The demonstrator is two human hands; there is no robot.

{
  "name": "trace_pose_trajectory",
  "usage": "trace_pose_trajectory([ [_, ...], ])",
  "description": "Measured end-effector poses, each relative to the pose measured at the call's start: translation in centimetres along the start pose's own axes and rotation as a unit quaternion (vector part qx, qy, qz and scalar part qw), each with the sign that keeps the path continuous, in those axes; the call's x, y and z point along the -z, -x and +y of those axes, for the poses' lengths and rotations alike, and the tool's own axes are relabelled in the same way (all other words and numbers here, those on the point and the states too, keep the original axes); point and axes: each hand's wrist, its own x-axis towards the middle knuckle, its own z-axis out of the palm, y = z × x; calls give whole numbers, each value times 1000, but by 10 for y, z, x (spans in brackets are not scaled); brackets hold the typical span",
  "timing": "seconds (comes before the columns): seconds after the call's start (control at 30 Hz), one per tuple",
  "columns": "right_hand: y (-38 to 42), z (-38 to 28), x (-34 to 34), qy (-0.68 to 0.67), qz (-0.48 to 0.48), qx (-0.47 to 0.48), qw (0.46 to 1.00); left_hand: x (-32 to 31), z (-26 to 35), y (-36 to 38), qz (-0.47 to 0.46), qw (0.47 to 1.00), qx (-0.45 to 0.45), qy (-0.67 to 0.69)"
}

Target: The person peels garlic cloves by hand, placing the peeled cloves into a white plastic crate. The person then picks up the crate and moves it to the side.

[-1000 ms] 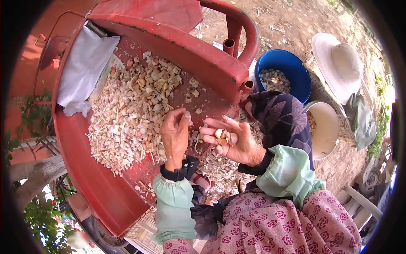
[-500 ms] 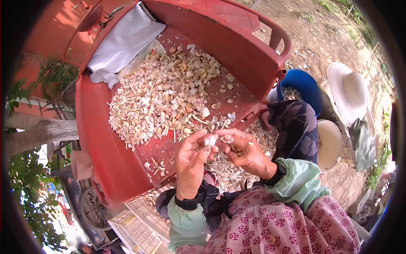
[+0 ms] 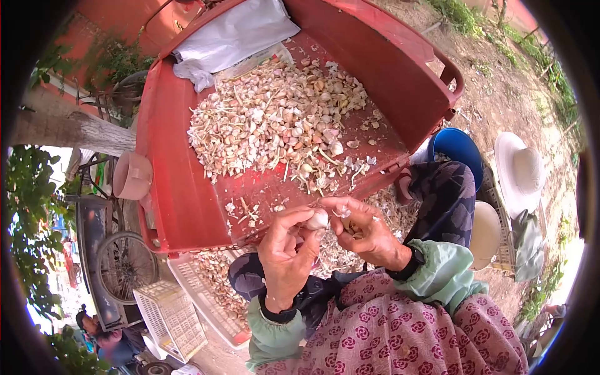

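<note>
In front of my lap, my left hand (image 3: pixel 284 253) pinches a whitish garlic bulb (image 3: pixel 318 219) between thumb and fingers. Close by on its right is my right hand (image 3: pixel 378 240), its fingers curled in. A flake of garlic peel (image 3: pixel 342 211) shows at its fingertips, and small pale pieces sit in the curl of the fingers, partly hidden. Beyond both hands, a large heap of garlic (image 3: pixel 269 115) with dry stalks lies in a red metal cart bed (image 3: pixel 237 203). Loose peel and stalks lie near the bed's front edge.
A blue bucket (image 3: pixel 459 150), a cream bucket (image 3: pixel 485 234) and a pale hat (image 3: pixel 519 169) are at the right. Garlic fills a crate (image 3: pixel 219 281) at lower left, beside another white crate (image 3: pixel 172 315). White sacking (image 3: pixel 237 37) lies in the bed. Another person (image 3: pixel 109 340) is at far left.
The view has swung so the cart bed appears higher and further right, and more crates show at lower left. The left hand still holds the garlic bulb; the hands are slightly further apart.
</note>
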Motion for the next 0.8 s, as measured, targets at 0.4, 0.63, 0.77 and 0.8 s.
trace_pose_trajectory([
  [0.4,8,-8,-60,-32,-106,-123,986,36,28,50,33,994,-95,-45],
  [0.63,34,-20,-123,-83,-510,79,853,28,98,53,13,971,-235,26],
  [0.77,34,-24,-144,-65,-546,87,831,54,84,107,58,965,-255,-1],
  [0.8,39,-16,-148,-108,-533,86,835,55,85,111,68,963,-259,-3],
])
